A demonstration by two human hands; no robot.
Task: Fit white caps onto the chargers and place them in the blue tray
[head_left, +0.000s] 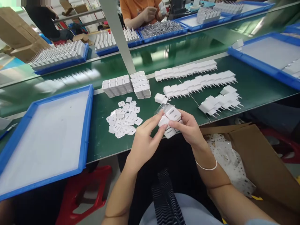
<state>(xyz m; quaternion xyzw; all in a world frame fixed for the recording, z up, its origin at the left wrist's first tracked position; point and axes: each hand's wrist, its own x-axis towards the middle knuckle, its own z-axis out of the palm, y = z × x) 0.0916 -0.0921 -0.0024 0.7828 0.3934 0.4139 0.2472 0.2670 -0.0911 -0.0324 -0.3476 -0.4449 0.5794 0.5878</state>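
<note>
My left hand (143, 137) and my right hand (189, 128) meet at the near edge of the green table, both gripping a small cluster of white charger plugs (170, 118). The top plug shows a printed logo and a clear film wrap. My left fingertips pinch the cluster's left side; my right hand cups it from the right and below. A single white plug (160, 98) lies on the table just beyond my hands. A loose pile of small white stickers (124, 118) lies to the left of my left hand.
Rows of white plugs (199, 82) lie ahead right, stacked white plugs (127, 85) ahead. A blue tray (87, 125) sits at left, another blue tray (257, 64) at right. A cardboard box (257, 156) with white backing sheets stands at my right. Another person's hands (150, 14) work across the table.
</note>
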